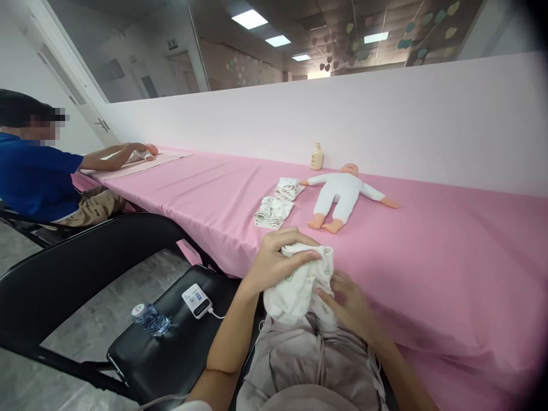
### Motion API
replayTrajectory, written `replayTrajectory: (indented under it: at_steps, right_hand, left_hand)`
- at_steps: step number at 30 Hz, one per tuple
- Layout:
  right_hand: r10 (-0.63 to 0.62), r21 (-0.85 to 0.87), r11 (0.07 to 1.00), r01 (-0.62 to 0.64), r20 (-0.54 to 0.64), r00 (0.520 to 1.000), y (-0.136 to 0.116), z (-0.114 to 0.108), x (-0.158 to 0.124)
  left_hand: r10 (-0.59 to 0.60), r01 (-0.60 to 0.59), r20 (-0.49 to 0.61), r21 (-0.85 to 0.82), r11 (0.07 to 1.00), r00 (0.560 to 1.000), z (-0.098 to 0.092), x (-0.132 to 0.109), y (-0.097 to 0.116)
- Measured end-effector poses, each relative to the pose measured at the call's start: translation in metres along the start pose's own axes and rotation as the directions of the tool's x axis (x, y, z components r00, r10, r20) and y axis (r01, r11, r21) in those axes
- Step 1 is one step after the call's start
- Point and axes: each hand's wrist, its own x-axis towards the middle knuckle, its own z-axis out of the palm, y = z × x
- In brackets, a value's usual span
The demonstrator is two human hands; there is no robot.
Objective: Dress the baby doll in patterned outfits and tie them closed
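Note:
Over my lap I hold a small white baby garment (295, 294) with a faint green print, partly bunched up. My left hand (280, 260) grips its upper left part, thumb on top and fingers behind. At its right side my right hand (349, 302) pinches the cloth between thumb and fingers. Beyond my hands, on the table, lie two folded stacks of printed white cloth, a nearer stack (274, 212) and a farther stack (288, 189). To their right a baby doll (340, 191) in a white body lies on its back, arms spread.
A pink-covered table (449, 257) runs along a low white wall. Against that wall stands a cream pump bottle (317, 157). Left of me, a black folding chair (171, 365) carries a water bottle (152, 319) and a white power bank (197, 301). A person in blue (38, 177) handles another doll.

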Motion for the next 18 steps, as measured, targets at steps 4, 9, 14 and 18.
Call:
replayTrajectory:
  at_steps: [4,9,14,18]
  right_hand:
    - [0.028,-0.015,0.999,-0.030,-0.094,0.995,0.000,-0.041,0.004]
    - [0.030,-0.218,0.973,-0.073,-0.194,0.981,-0.024,-0.080,-0.001]
    - [0.020,-0.312,0.940,-0.139,-0.355,0.935,-0.044,-0.086,-0.019]
    - [-0.013,-0.412,0.888,-0.202,-0.463,0.886,-0.062,-0.091,-0.022]
  left_hand:
    - [-0.014,0.026,-0.105,0.114,0.993,0.994,-0.019,-0.002,-0.006]
    - [-0.180,0.170,0.024,0.217,0.961,0.983,-0.034,-0.002,-0.011]
    - [-0.176,0.115,0.178,0.305,0.945,0.968,-0.033,-0.005,-0.011]
    - [-0.117,0.049,0.210,0.305,0.951,0.971,-0.029,-0.006,-0.006]
